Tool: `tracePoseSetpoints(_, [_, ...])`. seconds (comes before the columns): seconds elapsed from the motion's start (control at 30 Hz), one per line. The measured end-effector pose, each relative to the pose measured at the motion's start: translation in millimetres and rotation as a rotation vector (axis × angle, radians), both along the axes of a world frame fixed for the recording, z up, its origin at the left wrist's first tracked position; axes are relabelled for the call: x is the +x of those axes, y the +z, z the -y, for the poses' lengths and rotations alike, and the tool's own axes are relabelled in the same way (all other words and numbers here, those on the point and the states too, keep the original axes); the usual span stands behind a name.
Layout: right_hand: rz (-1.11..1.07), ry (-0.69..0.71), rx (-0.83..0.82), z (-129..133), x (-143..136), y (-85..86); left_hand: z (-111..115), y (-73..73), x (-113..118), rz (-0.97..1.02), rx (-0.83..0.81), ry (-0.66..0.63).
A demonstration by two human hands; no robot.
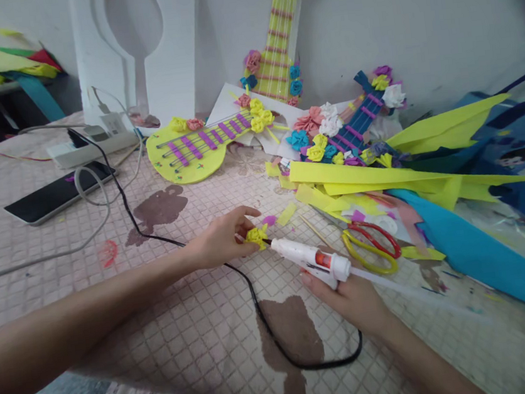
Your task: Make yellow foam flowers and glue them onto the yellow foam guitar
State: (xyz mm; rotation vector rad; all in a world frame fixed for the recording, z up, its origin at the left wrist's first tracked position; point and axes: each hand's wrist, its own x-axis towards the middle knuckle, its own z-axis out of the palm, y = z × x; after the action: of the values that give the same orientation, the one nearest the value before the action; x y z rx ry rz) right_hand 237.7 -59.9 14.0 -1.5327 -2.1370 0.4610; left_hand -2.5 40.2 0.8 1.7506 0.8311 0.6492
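Note:
Between the fingertips of my left hand [222, 236] is a small yellow crepe-paper flower [256, 237]. My right hand [357, 297] is closed around the grip of a white hot glue gun [305, 258]. Its dark nozzle points left and meets the flower's edge; whether it touches I cannot tell for sure. A clear glue stick [395, 283] sticks out of the gun's back. Just beyond the flower lie a purple paper scrap [269, 220] and a yellow strip [286, 214].
Scissors with red and yellow handles [373, 251] lie right of the gun, near yellow paper [359, 176] and blue paper [482, 254]. A yellow paper guitar [192, 161] lies behind. A black cord [248, 281] loops across the tablecloth. A phone [60, 193] and power strip [91, 150] are left.

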Motion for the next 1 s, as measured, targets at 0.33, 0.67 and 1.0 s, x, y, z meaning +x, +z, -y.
tracePoseSetpoints(0.33, [-0.021,-0.024,0.052,1.0,1.4,-2.5,-2.5,0.9,-5.6,-0.006,0.010,0.002])
tracePoseSetpoints(0.67, [-0.024,-0.021,0.025,3.5,-1.0,-0.1,-0.5,0.5,-3.5,-0.007,-0.018,-0.032])
tracePoseSetpoints(1.0, [0.037,-0.008,0.013,6.5,-1.9,0.4,-2.5,-0.4,-4.4,0.012,-0.029,-0.015])
